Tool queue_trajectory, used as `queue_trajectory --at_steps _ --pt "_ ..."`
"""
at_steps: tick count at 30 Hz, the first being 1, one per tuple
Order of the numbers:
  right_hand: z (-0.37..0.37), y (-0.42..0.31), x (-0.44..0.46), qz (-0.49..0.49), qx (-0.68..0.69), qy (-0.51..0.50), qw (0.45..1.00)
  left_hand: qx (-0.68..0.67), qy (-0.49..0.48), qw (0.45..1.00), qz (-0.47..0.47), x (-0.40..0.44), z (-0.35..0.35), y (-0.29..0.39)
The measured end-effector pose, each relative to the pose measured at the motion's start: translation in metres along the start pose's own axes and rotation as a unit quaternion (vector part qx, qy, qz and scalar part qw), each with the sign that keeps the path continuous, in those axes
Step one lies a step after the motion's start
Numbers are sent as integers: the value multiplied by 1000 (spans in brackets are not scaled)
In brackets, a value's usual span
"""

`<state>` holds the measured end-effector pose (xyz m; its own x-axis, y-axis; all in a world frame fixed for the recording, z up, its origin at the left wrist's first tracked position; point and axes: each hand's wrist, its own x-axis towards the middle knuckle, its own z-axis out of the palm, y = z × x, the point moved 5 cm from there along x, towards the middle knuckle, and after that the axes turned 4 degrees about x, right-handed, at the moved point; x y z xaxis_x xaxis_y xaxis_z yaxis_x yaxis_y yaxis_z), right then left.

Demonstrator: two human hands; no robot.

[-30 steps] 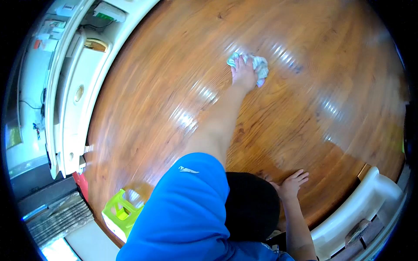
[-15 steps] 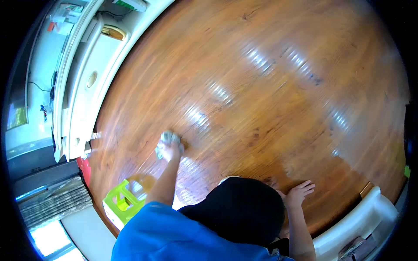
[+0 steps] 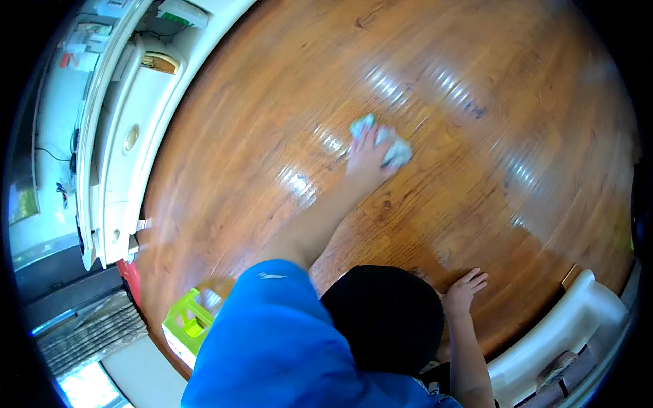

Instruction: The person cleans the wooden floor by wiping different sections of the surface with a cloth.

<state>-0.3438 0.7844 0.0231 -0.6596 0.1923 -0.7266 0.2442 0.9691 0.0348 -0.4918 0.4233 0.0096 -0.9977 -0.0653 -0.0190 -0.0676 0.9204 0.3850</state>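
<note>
My left hand (image 3: 368, 160) presses a pale, bunched-up cloth (image 3: 396, 151) against the wooden floor (image 3: 469, 197), arm stretched far forward. The cloth shows past the fingers on both sides and is a little blurred. Lower right, my right hand (image 3: 462, 289) lies on the floor beside my knee, fingers extended and nothing visible in it. A black-clad knee (image 3: 384, 319) sits between the two arms. Bright streaks of reflected light run across the boards near the cloth.
A white cabinet (image 3: 132, 136) with drawers lines the left side. A green and white stool (image 3: 190, 319) stands at lower left, near a red object (image 3: 129, 277). At lower right is a white curved furniture piece (image 3: 551, 336). Curtains (image 3: 102, 333) hang at far left.
My left hand has swept the cloth forward and to the right across the floor, the arm reaching further out. My right hand stays planted in nearly the same place. The view has shifted slightly.
</note>
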Motion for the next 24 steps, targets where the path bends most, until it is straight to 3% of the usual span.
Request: queue_trajectory --at_steps 2,4,6,8,9,10,12,15,17,20,22,24 --pt "2 0 -1 -19 -37 25 999 21 -78 997 1 -72 -17 -18" --pt "-17 -14 -11 8 -16 -4 1000 11 -89 996 -23 -153 -27 -46" --pt "-18 -21 -6 28 1 -32 999 45 -106 986 -119 -219 -28 -64" --pt "-5 -25 9 4 -172 -61 983 57 -68 983 -159 -214 -18 -46" --pt "-10 -43 7 -61 -116 -4 991 66 -29 978 -195 -208 -13 -32" --pt "-17 -64 2 -123 -57 54 989 55 -39 987 -145 -187 -7 -12" --pt "-34 -134 -22 -325 -82 8 942 22 -51 998 -18 -129 5 27" --pt "-29 -176 -22 -349 -100 -21 932 3 -42 981 190 -49 15 65" --pt "-31 -163 -20 -364 -130 -17 922 4 -54 959 276 8 28 66" --pt "-34 -140 -14 -367 -156 -3 917 21 -41 966 254 67 31 79" --pt "-32 -127 -15 -379 -134 30 915 59 -35 986 152 80 35 84" --pt "-31 -128 -13 -370 -127 29 920 28 -27 983 180 48 36 85"
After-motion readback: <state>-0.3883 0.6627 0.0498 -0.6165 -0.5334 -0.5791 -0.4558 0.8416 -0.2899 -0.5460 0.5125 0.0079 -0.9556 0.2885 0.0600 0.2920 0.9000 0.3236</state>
